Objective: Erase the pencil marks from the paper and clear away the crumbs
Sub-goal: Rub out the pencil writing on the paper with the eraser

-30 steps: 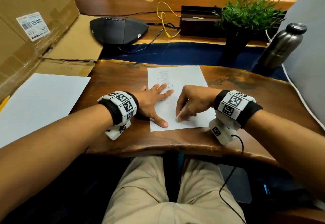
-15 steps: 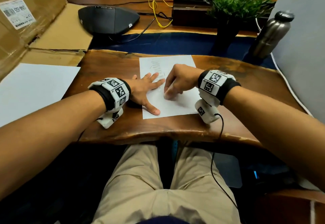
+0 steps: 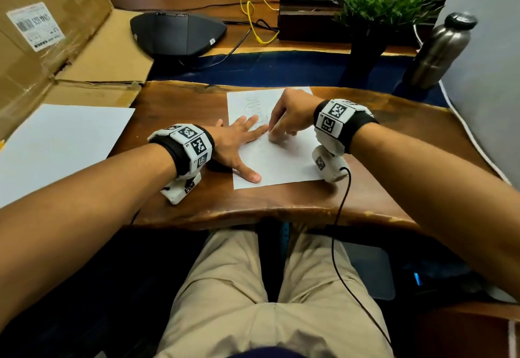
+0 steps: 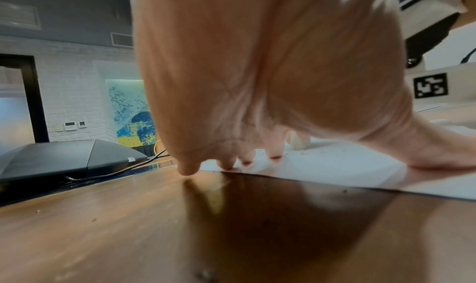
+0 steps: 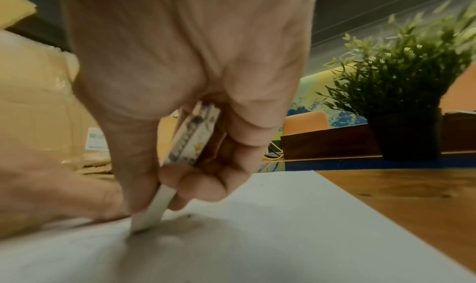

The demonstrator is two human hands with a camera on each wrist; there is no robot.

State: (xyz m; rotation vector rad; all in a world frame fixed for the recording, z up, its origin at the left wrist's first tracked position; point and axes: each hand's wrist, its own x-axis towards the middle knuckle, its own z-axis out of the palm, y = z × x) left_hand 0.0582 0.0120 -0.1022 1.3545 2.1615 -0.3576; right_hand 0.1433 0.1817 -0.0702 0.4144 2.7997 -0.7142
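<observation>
A white sheet of paper (image 3: 284,160) (image 5: 257,236) lies on the wooden desk (image 3: 180,104), with faint pencil scribbles (image 3: 253,104) near its top left. My left hand (image 3: 239,143) (image 4: 257,84) lies flat, fingers spread, pressing the sheet's left part down. My right hand (image 3: 287,121) (image 5: 180,84) pinches a white eraser (image 5: 154,210) in a printed sleeve between thumb and fingers; its tip touches the paper just right of my left fingertips. A few dark crumbs (image 5: 189,216) lie beside the eraser tip.
A second white sheet (image 3: 56,149) and an open cardboard box (image 3: 42,34) are at the left. Behind the desk stand a black conference phone (image 3: 177,32), a potted plant (image 3: 380,20), a dark wooden box (image 3: 306,20) and a steel bottle (image 3: 439,51). A cable (image 3: 342,203) hangs from my right wrist.
My right hand with the eraser has slid from the sheet's lower part up toward the scribbles. The left hand keeps pressing the paper in the same place.
</observation>
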